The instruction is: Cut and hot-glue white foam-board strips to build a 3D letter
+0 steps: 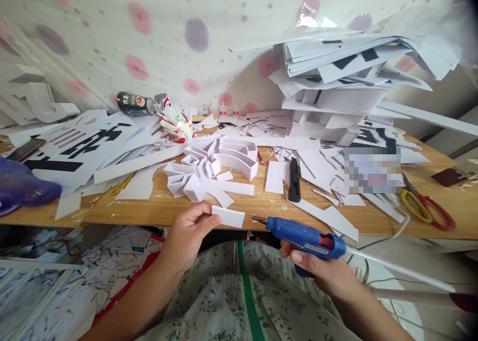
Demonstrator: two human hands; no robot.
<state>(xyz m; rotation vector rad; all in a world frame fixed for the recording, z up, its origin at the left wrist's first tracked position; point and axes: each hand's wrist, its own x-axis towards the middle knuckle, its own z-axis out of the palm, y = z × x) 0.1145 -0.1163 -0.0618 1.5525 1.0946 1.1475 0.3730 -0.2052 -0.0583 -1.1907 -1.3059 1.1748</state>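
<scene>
Between the thumb and fingers of my left hand (194, 227) is a small white strip (229, 217), held near the table's front edge. My right hand (317, 264) is wrapped round the handle of a blue glue gun (298, 236). The gun's nozzle points left, a short gap from the strip's right end. A long glue stick (399, 269) sticks out of its back. Just beyond my hands, a white hollow letter shape (209, 167) made of upright strips lies on the wooden table (149, 212).
A black cutter (295, 179) lies right of centre, scissors (427, 209) at the right edge. Behind stand a cup of tools (178, 131) and a black can (135, 103). Stacked white boards (336, 97) rise at the back right. Scraps and printed sheets (85, 142) cover much of the table.
</scene>
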